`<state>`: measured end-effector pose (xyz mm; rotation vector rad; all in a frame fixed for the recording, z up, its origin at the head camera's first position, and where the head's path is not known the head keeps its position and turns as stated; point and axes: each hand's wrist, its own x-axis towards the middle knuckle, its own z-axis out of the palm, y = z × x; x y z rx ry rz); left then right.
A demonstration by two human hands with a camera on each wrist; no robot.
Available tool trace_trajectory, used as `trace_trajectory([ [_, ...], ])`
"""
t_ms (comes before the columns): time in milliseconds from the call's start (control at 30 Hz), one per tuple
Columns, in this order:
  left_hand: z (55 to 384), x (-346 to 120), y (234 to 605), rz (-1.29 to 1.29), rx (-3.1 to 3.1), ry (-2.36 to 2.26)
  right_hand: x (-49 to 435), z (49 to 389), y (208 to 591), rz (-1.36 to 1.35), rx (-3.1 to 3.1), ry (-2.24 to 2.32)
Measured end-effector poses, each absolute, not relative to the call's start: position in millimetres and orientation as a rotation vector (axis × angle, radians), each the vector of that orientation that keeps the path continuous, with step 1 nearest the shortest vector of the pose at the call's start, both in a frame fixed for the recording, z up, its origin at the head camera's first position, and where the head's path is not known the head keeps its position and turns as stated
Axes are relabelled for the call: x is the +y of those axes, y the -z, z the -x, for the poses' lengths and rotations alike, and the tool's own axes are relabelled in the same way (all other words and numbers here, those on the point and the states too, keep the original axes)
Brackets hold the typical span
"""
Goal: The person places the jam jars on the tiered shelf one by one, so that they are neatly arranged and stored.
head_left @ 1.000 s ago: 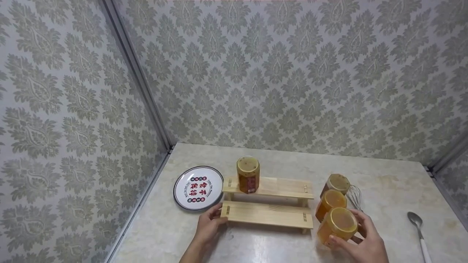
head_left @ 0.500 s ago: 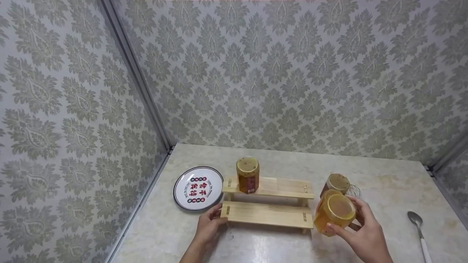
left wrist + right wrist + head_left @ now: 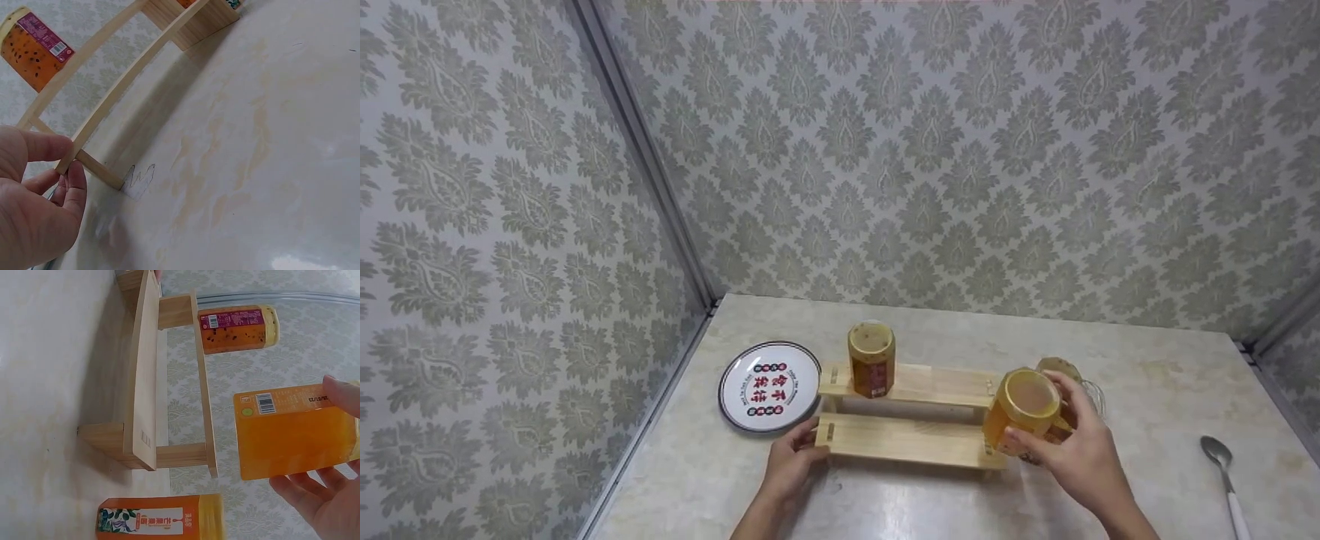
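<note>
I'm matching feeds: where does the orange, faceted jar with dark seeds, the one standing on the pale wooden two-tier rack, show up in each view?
Head: the seeded jar is just right of centre, in the lower half.
Left wrist: top-left corner, appearing tilted.
Right wrist: upper part, right of centre, appearing sideways.
Shared landmark: the wooden rack; the jar stands on its upper tier.

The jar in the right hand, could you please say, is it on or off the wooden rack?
Off: the right wrist view shows a gap between the held jar and the wooden rack.
</note>
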<state>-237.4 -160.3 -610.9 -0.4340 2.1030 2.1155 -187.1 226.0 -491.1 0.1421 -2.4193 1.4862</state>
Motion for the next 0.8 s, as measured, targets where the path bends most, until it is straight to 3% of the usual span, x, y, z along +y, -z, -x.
trace_trajectory([
  [800,236.1,-161.0,613.9,0.401,2.112,-2.126,184.8,249.6,500.6,-0.254,-2.246,-1.702],
])
